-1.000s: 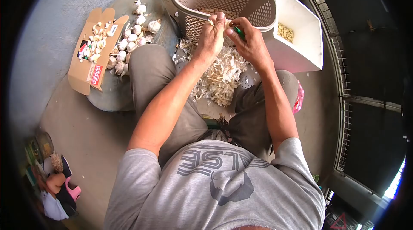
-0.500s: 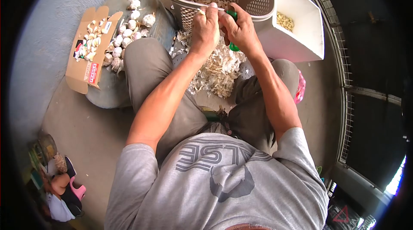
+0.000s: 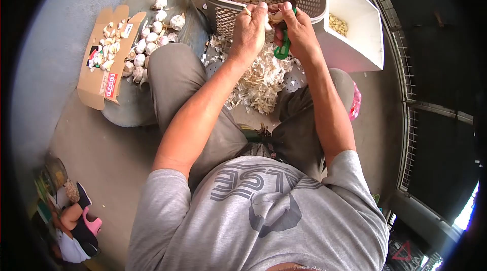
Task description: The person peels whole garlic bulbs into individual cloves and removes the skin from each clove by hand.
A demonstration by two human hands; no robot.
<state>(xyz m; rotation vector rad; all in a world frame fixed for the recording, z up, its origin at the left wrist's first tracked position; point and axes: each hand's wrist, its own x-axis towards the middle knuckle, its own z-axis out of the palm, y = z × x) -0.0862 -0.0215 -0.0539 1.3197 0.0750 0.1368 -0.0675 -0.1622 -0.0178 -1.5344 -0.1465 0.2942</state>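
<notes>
My left hand (image 3: 248,35) is closed, pinching a garlic clove (image 3: 247,11) whose pale tip shows by the thumb. In my right hand (image 3: 303,32) is a small knife with a green handle (image 3: 282,49); its dark blade points up beside the thumb. Papery garlic skin (image 3: 275,18) shows between the two hands, partly covered by fingers. Both hands are over the near rim of a beige perforated basket (image 3: 218,5). Below them a heap of garlic peelings (image 3: 258,86) lies on the floor between my feet.
At left, a round grey tray (image 3: 124,116) bears several garlic bulbs (image 3: 151,38) and a cardboard box flap (image 3: 96,88) with loose cloves (image 3: 107,50). A white foam box (image 3: 357,48) holding peeled cloves (image 3: 337,25) stands right of the basket. A pink bag (image 3: 355,101) sits beside my knee.
Both hands have shifted slightly right and moved apart a little. The right hand has turned, so the knife's green handle and blade show more, and garlic skin is now visible between the hands.
</notes>
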